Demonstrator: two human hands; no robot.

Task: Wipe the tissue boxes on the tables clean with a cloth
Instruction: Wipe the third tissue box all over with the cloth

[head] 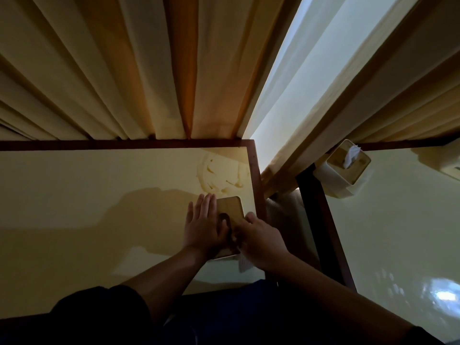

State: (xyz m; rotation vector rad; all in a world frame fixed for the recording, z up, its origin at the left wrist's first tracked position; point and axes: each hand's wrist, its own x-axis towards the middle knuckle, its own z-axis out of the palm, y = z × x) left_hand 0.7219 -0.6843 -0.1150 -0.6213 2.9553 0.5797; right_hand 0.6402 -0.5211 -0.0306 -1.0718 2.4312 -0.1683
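Both hands (231, 227) press near box (230, 212), left flat, right unclear; far right box (344, 168) untouched.

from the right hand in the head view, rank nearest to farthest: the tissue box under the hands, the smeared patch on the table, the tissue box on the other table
From the right hand:
1. Wooden-lidded tissue box, touching it, just left.
2. Smeared patch, beyond that box.
3. White tissue box, on the right table, by the curtain.

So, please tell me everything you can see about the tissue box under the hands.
The near tissue box has a wood-look top with rounded corners and a white body. It lies flat near the left table's right edge. The left hand rests on its left side, fingers straight. The right hand covers its near right corner. No tissue shows.
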